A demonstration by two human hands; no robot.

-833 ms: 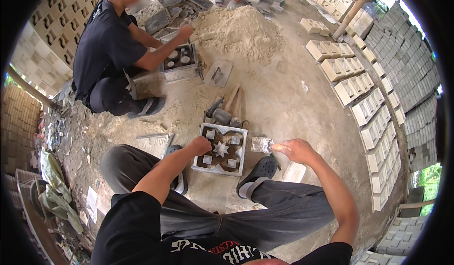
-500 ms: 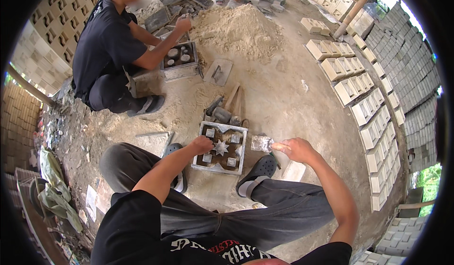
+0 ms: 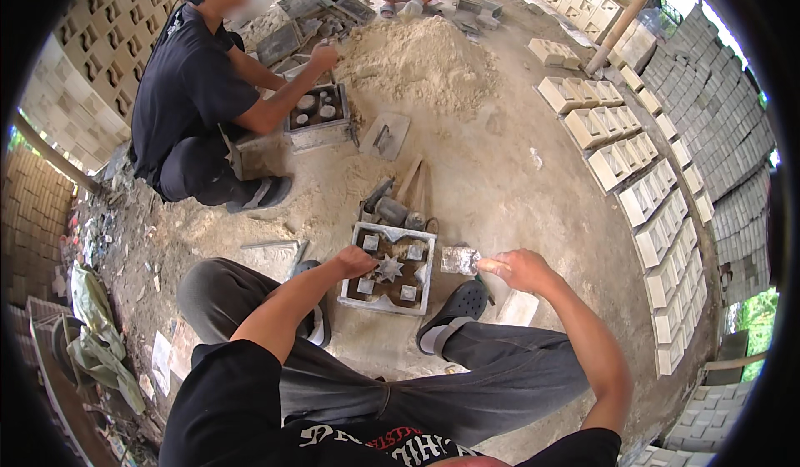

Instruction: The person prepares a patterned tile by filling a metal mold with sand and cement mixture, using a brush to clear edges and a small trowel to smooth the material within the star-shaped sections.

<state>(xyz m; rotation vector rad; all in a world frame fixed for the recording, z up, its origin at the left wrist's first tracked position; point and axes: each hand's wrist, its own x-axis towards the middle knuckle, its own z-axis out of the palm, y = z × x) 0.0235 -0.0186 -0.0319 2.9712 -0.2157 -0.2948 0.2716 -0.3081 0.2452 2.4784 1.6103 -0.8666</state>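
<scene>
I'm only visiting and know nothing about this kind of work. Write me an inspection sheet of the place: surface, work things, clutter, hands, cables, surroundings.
Surface: earthen-looking floor, dusted with sand.
Work things: square mould on the floor, holding a star-shaped piece and four small blocks.
Clutter: wooden-handled tools just beyond the mould; crumpled sheet at far left.
Hands: left hand at the mould's left side, contents unclear; right hand grips a flat-bladed scraper.
Cables: nothing seen.
Surroundings: co-worker crouching upper left; sand heap ahead; rows of pale bricks at right.
</scene>
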